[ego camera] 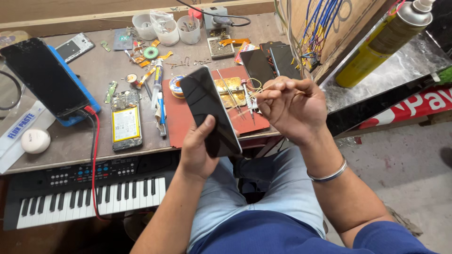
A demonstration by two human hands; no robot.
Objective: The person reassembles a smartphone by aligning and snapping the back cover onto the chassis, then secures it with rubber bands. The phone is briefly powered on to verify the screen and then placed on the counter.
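My left hand (197, 146) grips a black smartphone (208, 109) from below, tilted upright over the edge of the workbench, its dark screen facing me. My right hand (292, 107) is beside the phone's right edge, fingers pinched on a small thin tool or part (254, 100) that is too small to make out. A silver bangle (328, 175) sits on my right wrist. Under both hands lies a red work mat (181, 123) with a brass-coloured plate (231, 89) and tweezers on it.
An opened phone with a yellow battery (125, 120) lies left of the mat. A phone on a blue stand (44, 77) has red and black leads. Plastic cups (166, 29) stand at the back. A keyboard (89, 190) sits below the bench, a yellow spray can (383, 42) at right.
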